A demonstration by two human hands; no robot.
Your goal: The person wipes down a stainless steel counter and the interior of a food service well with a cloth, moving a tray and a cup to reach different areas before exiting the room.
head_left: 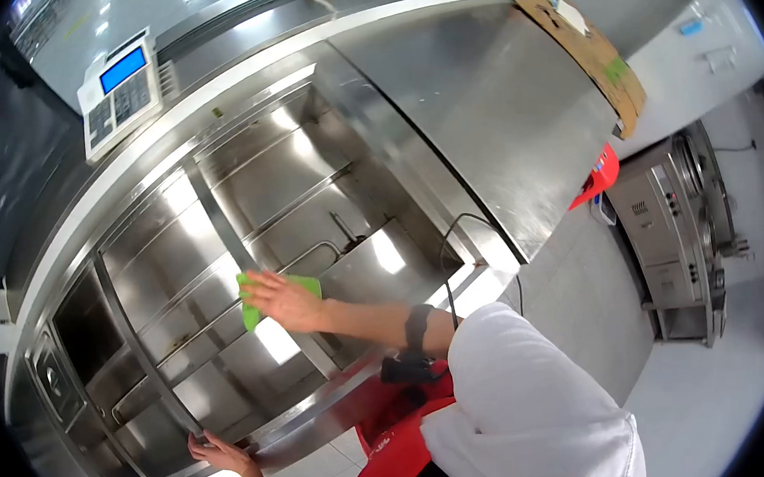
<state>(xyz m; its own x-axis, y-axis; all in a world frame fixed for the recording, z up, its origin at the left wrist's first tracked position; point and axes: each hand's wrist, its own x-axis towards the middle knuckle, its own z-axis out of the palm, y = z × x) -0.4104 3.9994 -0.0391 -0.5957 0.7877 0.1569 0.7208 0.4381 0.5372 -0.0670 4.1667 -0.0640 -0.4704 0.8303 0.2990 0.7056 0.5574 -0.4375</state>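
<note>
My right hand [286,303] presses a green cloth [306,286] against a metal divider bar [217,218] of the stainless steel steam-table counter. Parts of the cloth stick out on either side of the fingers. My left hand [221,455] rests on the counter's front rim [303,432], near the end of another divider bar [142,350], with its fingers apart and no loose object in it. Open wells between the bars show metal walls, shiny bottoms and pipes. A bent heating tube [315,252] lies in the well beyond my right hand.
A white scale [122,93] with a blue screen stands on the back ledge. To the right are a flat steel worktop [478,94], a cardboard piece [589,57], and a black cable [446,265] hanging over the edge. A steel cooking appliance [667,223] stands farther right.
</note>
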